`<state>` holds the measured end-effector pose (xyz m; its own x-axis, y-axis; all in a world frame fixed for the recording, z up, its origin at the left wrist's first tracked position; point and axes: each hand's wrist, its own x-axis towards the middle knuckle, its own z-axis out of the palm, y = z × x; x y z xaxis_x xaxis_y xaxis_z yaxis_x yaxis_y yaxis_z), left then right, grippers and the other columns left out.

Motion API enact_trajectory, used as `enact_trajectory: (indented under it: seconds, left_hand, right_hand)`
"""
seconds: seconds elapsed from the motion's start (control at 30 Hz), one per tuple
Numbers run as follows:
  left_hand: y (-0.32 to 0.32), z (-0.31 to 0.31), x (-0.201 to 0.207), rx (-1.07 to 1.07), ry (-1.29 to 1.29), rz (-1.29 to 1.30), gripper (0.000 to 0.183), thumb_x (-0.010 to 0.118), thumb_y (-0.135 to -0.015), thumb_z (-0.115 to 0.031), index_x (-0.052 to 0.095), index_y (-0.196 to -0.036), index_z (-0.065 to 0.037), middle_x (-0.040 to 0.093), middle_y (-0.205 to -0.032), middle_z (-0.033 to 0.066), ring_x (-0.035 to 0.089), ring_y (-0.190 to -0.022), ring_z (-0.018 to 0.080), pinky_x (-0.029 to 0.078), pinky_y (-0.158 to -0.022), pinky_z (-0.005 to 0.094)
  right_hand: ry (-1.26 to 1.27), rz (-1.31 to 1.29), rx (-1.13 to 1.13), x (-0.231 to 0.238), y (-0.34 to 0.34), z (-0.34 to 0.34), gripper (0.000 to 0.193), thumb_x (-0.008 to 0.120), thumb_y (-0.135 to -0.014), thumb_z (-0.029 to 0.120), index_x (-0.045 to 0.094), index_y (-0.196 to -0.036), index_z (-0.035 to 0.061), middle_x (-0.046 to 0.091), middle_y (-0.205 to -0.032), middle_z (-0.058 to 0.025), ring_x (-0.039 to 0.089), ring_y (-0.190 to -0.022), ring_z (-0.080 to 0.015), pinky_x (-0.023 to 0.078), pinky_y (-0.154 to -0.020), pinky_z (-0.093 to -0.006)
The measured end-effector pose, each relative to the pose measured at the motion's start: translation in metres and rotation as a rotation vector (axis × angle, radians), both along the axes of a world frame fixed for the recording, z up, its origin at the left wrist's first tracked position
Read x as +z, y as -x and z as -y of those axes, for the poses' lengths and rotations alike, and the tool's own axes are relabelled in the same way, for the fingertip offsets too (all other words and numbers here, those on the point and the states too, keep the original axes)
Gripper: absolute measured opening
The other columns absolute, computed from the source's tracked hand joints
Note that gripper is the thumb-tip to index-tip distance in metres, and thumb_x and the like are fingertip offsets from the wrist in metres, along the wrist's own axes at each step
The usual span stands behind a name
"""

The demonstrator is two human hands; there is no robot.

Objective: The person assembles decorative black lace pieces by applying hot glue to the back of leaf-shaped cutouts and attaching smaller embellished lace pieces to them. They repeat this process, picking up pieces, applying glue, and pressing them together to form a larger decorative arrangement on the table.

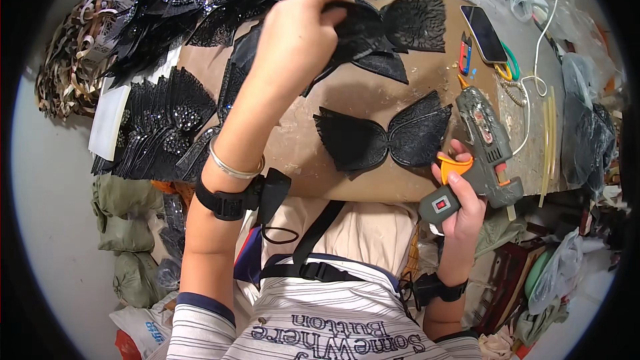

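My left hand [303,30] is raised over the far middle of the table, its fingers closed on a black lace bow [357,33] that is partly blurred. Another black lace wing [419,21] shows just right of it; I cannot tell whether it belongs to the same bow. In my right hand [463,207] is a dark green glue gun [485,127], gripped by its handle with fingers around the orange trigger. Its nozzle points to the far side. A second black bow [389,135] lies spread flat on the brown board [300,167], left of the glue gun.
Stacked black bows with shiny beads [177,123] line the left side, with more black pieces [193,0] behind. A phone [483,33], red-and-blue thread snips [465,53], a white cable [537,60] and glue sticks [549,140] lie at the right. Plastic bags [587,113] hang beyond.
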<state>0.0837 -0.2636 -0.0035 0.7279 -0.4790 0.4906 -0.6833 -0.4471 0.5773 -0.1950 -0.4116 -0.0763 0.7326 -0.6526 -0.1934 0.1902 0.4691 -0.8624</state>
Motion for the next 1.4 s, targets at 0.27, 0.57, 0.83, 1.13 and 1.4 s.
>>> enact_trajectory:
  seconds: [0.27, 0.57, 0.83, 1.13, 1.4]
  left_hand:
    - [0.068, -0.013, -0.024, -0.206, -0.348, 0.119, 0.048, 0.081, -0.073, -0.016, 0.062, -0.117, -0.013, 0.059, -0.123, 0.0096, 0.055, -0.118, 0.0319, 0.041, -0.095, 0.0478]
    - [0.081, -0.005, -0.068, -0.568, -0.326, -0.160, 0.023, 0.074, -0.075, -0.008, 0.067, -0.096, -0.005, 0.062, -0.090, 0.0129, 0.062, -0.092, 0.0356, 0.050, -0.082, 0.0443]
    - [0.082, -0.003, -0.057, -0.454, -0.250, -0.276, 0.015, 0.071, -0.081, -0.010, 0.069, -0.093, 0.000, 0.065, -0.089, 0.0173, 0.065, -0.088, 0.0384, 0.052, -0.078, 0.0443]
    - [0.100, -0.011, -0.055, -0.222, -0.403, 0.128, 0.040, 0.073, -0.078, -0.010, 0.063, -0.117, -0.007, 0.061, -0.118, 0.0113, 0.056, -0.118, 0.0304, 0.041, -0.099, 0.0438]
    - [0.135, -0.055, -0.078, -0.133, -0.301, -0.146, 0.030, 0.072, -0.085, -0.011, 0.068, -0.115, -0.011, 0.059, -0.131, 0.0076, 0.048, -0.132, 0.0316, 0.033, -0.110, 0.0512]
  right_hand:
    - [0.153, -0.092, -0.047, 0.015, 0.041, 0.015, 0.040, 0.057, -0.087, 0.003, 0.050, -0.126, 0.0026, 0.050, -0.136, -0.0175, 0.051, -0.128, -0.0322, 0.057, -0.094, -0.0386]
    - [0.159, -0.107, -0.063, 0.018, 0.056, 0.018, 0.039, 0.056, -0.085, 0.003, 0.050, -0.123, 0.0000, 0.055, -0.125, -0.0197, 0.053, -0.125, -0.0351, 0.060, -0.087, -0.0379]
    - [0.160, -0.014, -0.051, 0.026, 0.082, 0.039, 0.044, 0.053, -0.090, 0.000, 0.043, -0.133, -0.0019, 0.050, -0.129, -0.0215, 0.046, -0.132, -0.0346, 0.062, -0.090, -0.0369]
    - [0.242, -0.070, 0.210, 0.073, 0.076, 0.011, 0.047, 0.062, -0.081, 0.009, 0.047, -0.123, -0.0045, 0.057, -0.118, -0.0256, 0.054, -0.123, -0.0410, 0.047, -0.106, -0.0532]
    - [0.306, -0.439, 0.437, 0.061, 0.022, -0.015, 0.042, 0.067, -0.076, -0.008, 0.057, -0.117, -0.0024, 0.067, -0.103, -0.0115, 0.067, -0.102, -0.0246, 0.052, -0.092, -0.0408]
